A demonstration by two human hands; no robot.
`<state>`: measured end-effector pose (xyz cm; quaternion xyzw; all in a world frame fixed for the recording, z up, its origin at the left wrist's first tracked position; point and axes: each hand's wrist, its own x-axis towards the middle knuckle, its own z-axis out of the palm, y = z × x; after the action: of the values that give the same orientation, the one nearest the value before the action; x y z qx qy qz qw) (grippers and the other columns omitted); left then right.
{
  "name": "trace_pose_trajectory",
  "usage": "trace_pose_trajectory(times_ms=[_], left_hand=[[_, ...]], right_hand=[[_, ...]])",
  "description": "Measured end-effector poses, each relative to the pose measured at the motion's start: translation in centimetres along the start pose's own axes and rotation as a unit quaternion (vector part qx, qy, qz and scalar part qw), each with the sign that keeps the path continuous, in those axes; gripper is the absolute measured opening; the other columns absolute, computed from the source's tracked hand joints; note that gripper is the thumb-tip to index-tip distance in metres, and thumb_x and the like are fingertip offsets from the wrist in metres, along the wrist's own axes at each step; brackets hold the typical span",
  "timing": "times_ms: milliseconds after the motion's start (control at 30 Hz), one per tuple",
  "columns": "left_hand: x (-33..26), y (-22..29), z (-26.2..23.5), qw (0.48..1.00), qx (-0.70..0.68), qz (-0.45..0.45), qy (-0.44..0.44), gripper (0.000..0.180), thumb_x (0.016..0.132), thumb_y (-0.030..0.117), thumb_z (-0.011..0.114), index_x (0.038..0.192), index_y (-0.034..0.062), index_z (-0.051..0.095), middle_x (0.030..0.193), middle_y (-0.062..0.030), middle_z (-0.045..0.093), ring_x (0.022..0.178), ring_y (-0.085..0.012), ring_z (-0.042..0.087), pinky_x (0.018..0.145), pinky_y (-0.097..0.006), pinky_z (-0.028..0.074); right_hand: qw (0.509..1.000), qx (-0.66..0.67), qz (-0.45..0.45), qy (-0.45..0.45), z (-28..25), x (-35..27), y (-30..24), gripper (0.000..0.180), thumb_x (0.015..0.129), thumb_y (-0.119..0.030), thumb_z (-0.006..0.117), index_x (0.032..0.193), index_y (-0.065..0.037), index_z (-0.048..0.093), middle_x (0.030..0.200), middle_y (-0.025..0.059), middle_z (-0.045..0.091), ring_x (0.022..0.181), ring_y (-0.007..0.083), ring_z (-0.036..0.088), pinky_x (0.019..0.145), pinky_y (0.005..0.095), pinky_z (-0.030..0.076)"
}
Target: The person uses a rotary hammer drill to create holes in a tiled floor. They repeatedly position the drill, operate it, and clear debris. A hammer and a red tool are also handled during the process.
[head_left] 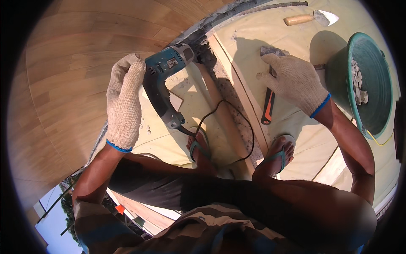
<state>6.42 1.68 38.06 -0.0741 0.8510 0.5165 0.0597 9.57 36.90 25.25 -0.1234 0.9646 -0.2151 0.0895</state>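
My left hand (123, 99), in a cream knit glove with blue cuff trim, is closed at the front end of a teal and black power drill (163, 70). Its fingers hide that end, and the drill's handle points down toward my feet. My gloved right hand (296, 78) is closed around the upper handle of a hammer (268, 108) with a black and orange grip. Part of the hammer's grey head shows past my fingers. A black cord (249, 122) loops from the drill's handle across the floor near my feet.
A green bucket (370, 118) with grey rubble (358, 84) in it tilts at the right. A trowel (315, 18) lies at the far right. Wooden strips (241, 80) border a rough broken channel (230, 82) between my feet. A wood-plank surface (84, 63) rises at the left.
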Motion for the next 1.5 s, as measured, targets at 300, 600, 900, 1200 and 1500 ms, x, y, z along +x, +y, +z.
trace_pose_trajectory(times_ms=[300,600,900,1200,1500], left_hand=[[6.9,-5.4,-5.0,0.951,-0.130,-0.271,-0.072,0.113,0.103,0.081,0.056,0.172,-0.0045,0.031,0.170,-0.0292,0.043,0.156,-0.0385,0.047,0.130,-0.049,0.036],[8.5,-7.4,-3.4,0.922,-0.179,-0.285,-0.189,0.074,0.110,0.065,0.059,0.150,0.0035,0.062,0.144,-0.0174,0.071,0.128,-0.0285,0.069,0.110,-0.045,0.057],[7.6,-4.8,-1.8,0.924,-0.182,-0.288,-0.172,0.050,0.114,0.052,0.062,0.131,0.0057,0.070,0.119,-0.0113,0.078,0.109,-0.0215,0.073,0.097,-0.041,0.062],[8.7,-6.0,-1.2,0.957,-0.078,-0.244,-0.134,0.073,0.110,0.067,0.059,0.144,0.0029,0.067,0.132,-0.0164,0.076,0.114,-0.0247,0.074,0.106,-0.041,0.059],[10.5,-3.3,-2.9,0.958,0.131,-0.194,-0.168,0.092,0.109,0.075,0.051,0.157,-0.0040,0.059,0.145,-0.0221,0.071,0.131,-0.0273,0.070,0.115,-0.042,0.054]], right_hand=[[0.883,0.182,-0.238,-0.361,5.6,11.3,-14.3,0.085,0.107,-0.070,0.055,0.148,0.004,0.058,0.127,0.0361,0.071,0.122,0.0454,0.071,0.101,0.0512,0.057],[0.618,0.772,-0.045,-0.141,14.8,8.2,-21.6,0.087,0.103,-0.070,0.068,0.144,0.005,0.058,0.121,0.0148,0.071,0.110,0.0221,0.071,0.094,0.0353,0.058],[0.589,0.795,0.070,-0.127,10.6,6.7,-23.0,0.054,0.106,-0.049,0.075,0.129,-0.001,0.064,0.101,0.0062,0.070,0.080,0.0115,0.069,0.071,0.0298,0.058],[0.693,0.706,0.090,-0.115,9.8,6.4,-21.7,0.046,0.102,-0.042,0.080,0.121,-0.003,0.063,0.084,0.0028,0.066,0.066,0.0094,0.062,0.060,0.0281,0.051],[0.703,0.690,0.034,-0.168,7.7,6.0,-16.4,0.057,0.096,-0.045,0.083,0.119,0.004,0.067,0.092,0.0135,0.078,0.083,0.0213,0.076,0.075,0.0369,0.060]])
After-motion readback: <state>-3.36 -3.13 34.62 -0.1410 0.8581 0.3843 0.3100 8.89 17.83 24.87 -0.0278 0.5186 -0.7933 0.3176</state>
